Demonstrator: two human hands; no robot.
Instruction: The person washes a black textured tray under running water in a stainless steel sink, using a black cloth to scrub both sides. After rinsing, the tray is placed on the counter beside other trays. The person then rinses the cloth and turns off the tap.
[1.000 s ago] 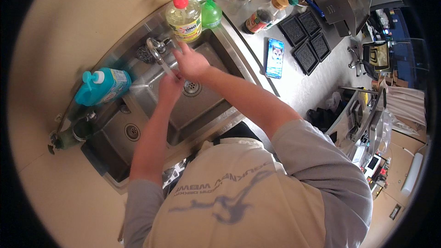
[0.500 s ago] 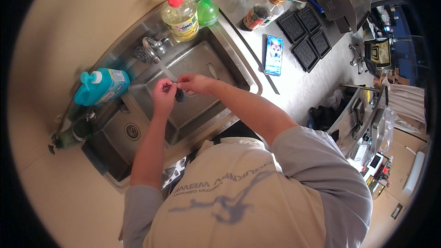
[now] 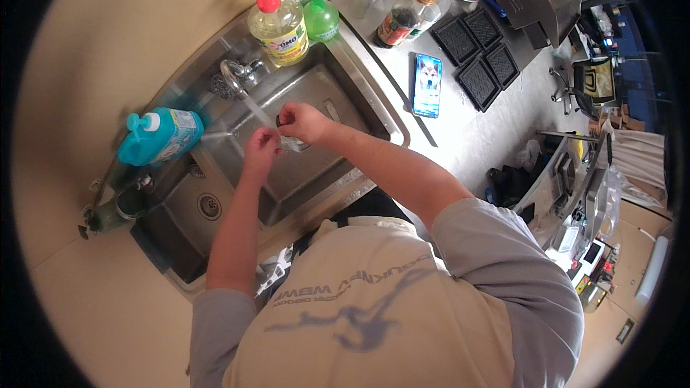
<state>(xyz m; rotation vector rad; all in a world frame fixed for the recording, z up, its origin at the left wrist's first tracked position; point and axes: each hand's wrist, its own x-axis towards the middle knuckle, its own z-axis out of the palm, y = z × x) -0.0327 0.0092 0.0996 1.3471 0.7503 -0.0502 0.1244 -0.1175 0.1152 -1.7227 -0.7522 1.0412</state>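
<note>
Counter (image 3: pixel 453 118) — phone (image 3: pixel 427 86) (lit), bottles (image 3: pixel 410 18)

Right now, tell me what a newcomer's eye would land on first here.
First, the left hand and right hand, close together over the sink, at the water running from the faucet. Next, the bright bottles: the teal bottle at the sink's back left, the red-capped bottle at its back right. Then the lit phone on the counter to the right.

The left hand (image 3: pixel 261 149) and right hand (image 3: pixel 302 123) are close together over the steel sink (image 3: pixel 291 178), at the faucet's (image 3: pixel 231 72) stream (image 3: pixel 256 108); a phone (image 3: pixel 427 85) (its screen lit) lies on the worktop (image 3: pixel 456 129).
</note>
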